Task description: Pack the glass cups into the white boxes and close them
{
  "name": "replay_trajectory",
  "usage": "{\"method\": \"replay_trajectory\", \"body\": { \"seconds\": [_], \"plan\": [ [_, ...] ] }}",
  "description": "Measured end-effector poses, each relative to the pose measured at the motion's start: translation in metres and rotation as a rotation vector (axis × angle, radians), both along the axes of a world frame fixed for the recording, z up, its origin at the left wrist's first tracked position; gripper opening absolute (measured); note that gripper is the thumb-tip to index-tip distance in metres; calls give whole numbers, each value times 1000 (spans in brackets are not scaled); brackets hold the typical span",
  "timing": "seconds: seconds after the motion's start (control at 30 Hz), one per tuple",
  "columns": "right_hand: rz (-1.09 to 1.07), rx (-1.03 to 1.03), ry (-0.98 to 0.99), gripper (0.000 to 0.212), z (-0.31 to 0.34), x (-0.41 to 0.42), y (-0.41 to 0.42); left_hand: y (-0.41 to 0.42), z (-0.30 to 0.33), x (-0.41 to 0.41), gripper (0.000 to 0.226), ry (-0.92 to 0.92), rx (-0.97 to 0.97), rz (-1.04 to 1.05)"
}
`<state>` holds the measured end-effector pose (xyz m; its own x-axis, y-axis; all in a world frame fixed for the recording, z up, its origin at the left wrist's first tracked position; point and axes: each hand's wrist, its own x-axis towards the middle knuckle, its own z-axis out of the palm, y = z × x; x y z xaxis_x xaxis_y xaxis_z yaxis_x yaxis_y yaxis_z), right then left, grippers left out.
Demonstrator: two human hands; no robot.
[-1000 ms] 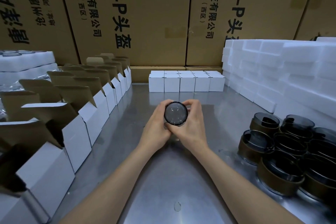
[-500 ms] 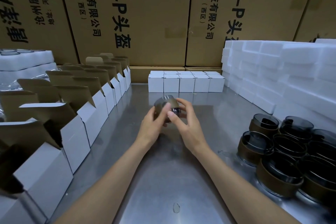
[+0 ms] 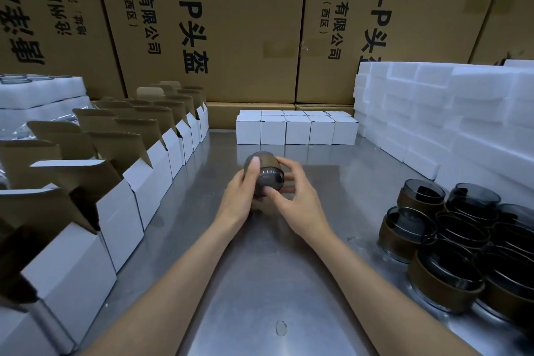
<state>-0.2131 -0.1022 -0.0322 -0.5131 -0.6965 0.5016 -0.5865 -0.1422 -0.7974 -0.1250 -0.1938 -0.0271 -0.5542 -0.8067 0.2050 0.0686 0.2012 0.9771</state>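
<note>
A: Centre frame — smoky grey glass cup with brown band (image 3: 264, 175), held above the brushed steel tabletop (image 3: 260, 269), tipped on its side, base toward the camera.

B: Left hand (image 3: 241, 196)?

A: Curled round the cup's left side, thumb laid up over the band. Holding it.

B: Right hand (image 3: 294, 196)?

A: Thumb tip pressed on the cup's lower right edge, other fingers arched loosely beside the right side. Pinching or only touching — hard to tell, fingers partly hidden behind the glass.

B: Boxes?

A: Row of open white cardboard boxes with raised brown-lined flaps (image 3: 121, 182) along the left edge, running from near camera to the back. Block of closed white cardboard boxes (image 3: 297, 130) at the far end of the table, packed edge to edge, well apart from the hands.

B: Other cups?

A: Cluster of dark glass cups with brown bands (image 3: 462, 240) at right, upright, mouths up, touching one another, some stacked. Well apart from the held cup.

B: Behind those?

A: Stack of white foam blocks (image 3: 448, 113) along the right side, several layers high. More white foam trays (image 3: 43, 92) at far left, behind the open boxes, with round rims showing on top.

B: Backdrop?

A: Wall of large brown corrugated cartons with black printed characters (image 3: 231, 23), standing upright behind the table.

B: Table surface?

A: Small oval mark (image 3: 281, 328) near the bottom edge, between the forearms.
</note>
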Motion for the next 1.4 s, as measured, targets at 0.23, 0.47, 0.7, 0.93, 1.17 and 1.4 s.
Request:
{"method": "replay_trajectory", "body": {
  "seconds": [0.23,0.47,0.7,0.93,1.17,1.4],
  "plan": [
    [196,-45,-552,34,10,-3,4,0,-1,3,71,-15,-79,-171],
    [162,-58,-581,27,8,-6,2,5,-3,4,101,-58,-119,-191],
    [155,-86,-668,20,12,-8,3,4,-10,3,108,-119,-445,-145],
    [117,-65,-615,36,9,-7,2,8,-5,3,60,-38,-831,159],
    [255,79,-792,36,12,-18,2,6,-5,3,65,-6,-660,117],
    [-26,-133,-685,49,4,-12,-3,8,-8,1,98,-136,-820,80]
  ]
}}
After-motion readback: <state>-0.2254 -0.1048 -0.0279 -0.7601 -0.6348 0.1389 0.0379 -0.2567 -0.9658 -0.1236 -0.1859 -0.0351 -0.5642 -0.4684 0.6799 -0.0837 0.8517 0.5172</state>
